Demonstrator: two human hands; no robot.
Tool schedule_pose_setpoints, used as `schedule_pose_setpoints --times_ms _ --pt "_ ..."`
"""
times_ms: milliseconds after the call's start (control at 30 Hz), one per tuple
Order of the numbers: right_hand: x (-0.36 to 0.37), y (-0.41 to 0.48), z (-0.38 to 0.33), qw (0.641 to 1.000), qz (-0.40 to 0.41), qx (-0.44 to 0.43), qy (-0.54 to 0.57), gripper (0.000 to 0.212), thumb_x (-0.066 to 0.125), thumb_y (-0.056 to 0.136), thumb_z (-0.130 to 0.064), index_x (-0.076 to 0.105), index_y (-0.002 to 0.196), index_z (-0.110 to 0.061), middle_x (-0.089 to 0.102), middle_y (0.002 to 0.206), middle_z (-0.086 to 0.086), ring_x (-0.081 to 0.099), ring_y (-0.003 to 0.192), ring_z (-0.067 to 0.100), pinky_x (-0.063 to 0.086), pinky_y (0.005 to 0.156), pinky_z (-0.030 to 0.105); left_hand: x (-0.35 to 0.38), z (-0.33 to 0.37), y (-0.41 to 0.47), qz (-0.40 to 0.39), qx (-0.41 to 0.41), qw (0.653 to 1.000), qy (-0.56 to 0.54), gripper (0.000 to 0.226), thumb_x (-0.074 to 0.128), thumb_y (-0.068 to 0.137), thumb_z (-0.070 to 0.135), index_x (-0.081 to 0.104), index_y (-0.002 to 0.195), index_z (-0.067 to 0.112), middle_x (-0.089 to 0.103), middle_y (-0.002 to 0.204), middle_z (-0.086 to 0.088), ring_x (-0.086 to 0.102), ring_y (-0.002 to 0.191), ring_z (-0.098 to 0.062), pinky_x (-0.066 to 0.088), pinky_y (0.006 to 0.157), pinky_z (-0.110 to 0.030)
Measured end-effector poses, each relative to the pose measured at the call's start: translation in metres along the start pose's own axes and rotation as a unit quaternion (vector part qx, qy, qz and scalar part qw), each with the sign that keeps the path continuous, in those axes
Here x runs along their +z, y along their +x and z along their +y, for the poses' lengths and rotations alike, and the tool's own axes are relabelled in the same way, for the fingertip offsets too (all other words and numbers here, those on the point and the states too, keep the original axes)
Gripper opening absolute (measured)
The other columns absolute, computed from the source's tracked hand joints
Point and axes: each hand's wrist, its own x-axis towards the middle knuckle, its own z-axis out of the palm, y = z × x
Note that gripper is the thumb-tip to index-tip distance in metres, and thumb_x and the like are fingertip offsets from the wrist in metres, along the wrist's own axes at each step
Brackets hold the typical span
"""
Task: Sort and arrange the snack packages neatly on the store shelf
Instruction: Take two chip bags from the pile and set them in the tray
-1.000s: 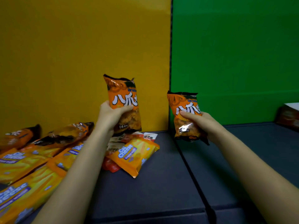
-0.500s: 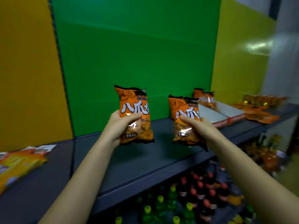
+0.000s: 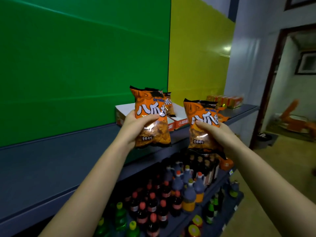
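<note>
The fingers of the left hand (image 3: pixel 136 129) are hidden behind the left bag (image 3: pixel 150 115); only the thumb is seen on its front. The same is found with the right hand (image 3: pixel 220 135) and the right bag (image 3: pixel 201 117), whose lower right side is covered by the palm. A third bag (image 3: pixel 169 104) is mostly concealed behind the left bag. The white carton (image 3: pixel 122 107) is partly masked by the left hand and bag. Both forearms are cut off by the lower edge, and the shelf (image 3: pixel 51 161) by the left edge. The orange packs (image 3: pixel 225 100) at the shelf's far end are blurred. The bottles' (image 3: pixel 171 195) labels cannot be read.
</note>
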Motion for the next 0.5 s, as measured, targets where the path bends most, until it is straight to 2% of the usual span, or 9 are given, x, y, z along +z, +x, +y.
schedule_pose_setpoints --times_ms 100,167,267,333,367,433,467,500 --pt "-0.021 0.024 0.006 1.000 0.004 -0.004 -0.008 0.018 0.071 0.079 -0.036 0.055 0.084 -0.031 0.066 0.106 0.003 0.064 0.097 0.025 0.051 0.083 0.037 0.029 -0.009 0.027 -0.006 0.015 1.000 0.000 0.030 0.075 0.075 0.018 0.058 0.100 0.022 0.070 0.103 -0.006 0.068 0.089 -0.023 0.056 0.081 -0.038" --pt "-0.034 0.046 0.011 1.000 0.000 -0.012 -0.006 0.016 0.070 0.079 -0.035 0.055 0.084 -0.031 0.066 0.101 0.001 0.064 0.092 0.022 0.051 0.079 0.034 0.049 -0.017 0.048 -0.005 0.023 1.000 0.001 0.039 0.075 0.076 0.019 0.058 0.111 0.018 0.069 0.106 -0.005 0.068 0.090 -0.023 0.057 0.081 -0.038" --pt "-0.047 0.085 0.017 1.000 -0.007 -0.028 -0.010 0.016 0.070 0.080 -0.033 0.055 0.082 -0.030 0.066 0.096 -0.001 0.064 0.090 0.020 0.051 0.080 0.035 0.070 -0.027 0.085 0.000 0.033 0.999 -0.001 0.046 0.075 0.076 0.019 0.057 0.118 0.018 0.069 0.108 -0.004 0.068 0.093 -0.024 0.057 0.081 -0.039" --pt "-0.052 0.115 0.018 0.999 -0.018 -0.031 0.000 0.015 0.070 0.081 -0.031 0.056 0.086 -0.029 0.066 0.096 -0.001 0.064 0.087 0.019 0.052 0.074 0.031 0.080 -0.026 0.113 0.009 0.047 0.999 0.005 0.046 0.074 0.076 0.016 0.056 0.119 0.016 0.069 0.108 -0.004 0.067 0.092 -0.021 0.057 0.076 -0.033" --pt "-0.054 0.130 0.015 0.999 -0.023 -0.031 0.001 0.017 0.070 0.080 -0.031 0.058 0.091 -0.028 0.067 0.100 0.001 0.065 0.088 0.020 0.052 0.073 0.031 0.084 -0.024 0.127 0.015 0.056 0.998 0.010 0.046 0.074 0.076 0.014 0.055 0.118 0.015 0.068 0.108 -0.004 0.067 0.091 -0.021 0.056 0.073 -0.030" --pt "-0.056 0.163 0.011 0.999 -0.023 -0.037 0.001 0.041 0.075 0.075 -0.037 0.059 0.110 -0.023 0.068 0.109 0.004 0.066 0.095 0.024 0.054 0.083 0.038 0.090 -0.019 0.154 0.024 0.073 0.997 0.021 0.042 0.073 0.076 0.013 0.056 0.114 0.016 0.068 0.105 -0.004 0.066 0.088 -0.020 0.053 0.070 -0.028" --pt "-0.057 0.180 0.009 0.999 -0.019 -0.043 0.002 0.050 0.077 0.071 -0.039 0.058 0.114 -0.021 0.068 0.111 0.005 0.067 0.097 0.026 0.054 0.088 0.041 0.093 -0.017 0.167 0.028 0.079 0.996 0.026 0.037 0.073 0.076 0.012 0.057 0.109 0.018 0.068 0.102 -0.003 0.066 0.086 -0.019 0.053 0.069 -0.028" --pt "-0.057 0.197 0.007 0.999 -0.015 -0.050 0.006 0.049 0.077 0.071 -0.039 0.059 0.112 -0.022 0.069 0.109 0.005 0.067 0.095 0.026 0.054 0.088 0.042 0.095 -0.015 0.179 0.033 0.083 0.996 0.029 0.031 0.072 0.076 0.012 0.057 0.102 0.021 0.068 0.098 -0.001 0.066 0.082 -0.017 0.052 0.067 -0.027"
